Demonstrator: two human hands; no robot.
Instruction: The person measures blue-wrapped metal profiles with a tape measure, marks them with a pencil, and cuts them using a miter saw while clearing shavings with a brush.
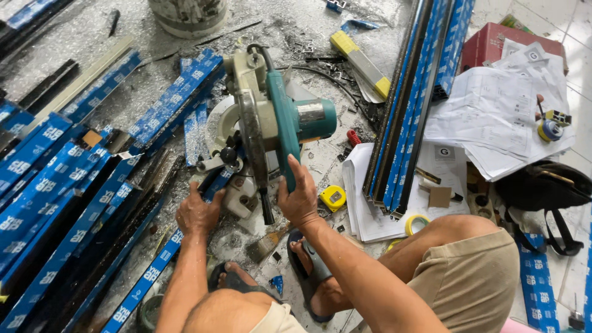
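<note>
A teal and cream mitre saw [271,120] stands on the floor in front of me, its blade head raised. My right hand [299,194] is wrapped around the saw's teal handle. My left hand [197,213] presses down on a long profile wrapped in blue film [145,277], which runs from the lower left up under the saw's base. I squat on the floor in sandals, knees to either side.
Many blue-wrapped profiles [55,185] lie piled at the left. More long ones [410,105] lean at the right. A yellow tape measure [333,198], paper sheets [499,105], a red box [493,40], a black bag [542,185] and a bucket [188,15] surround me.
</note>
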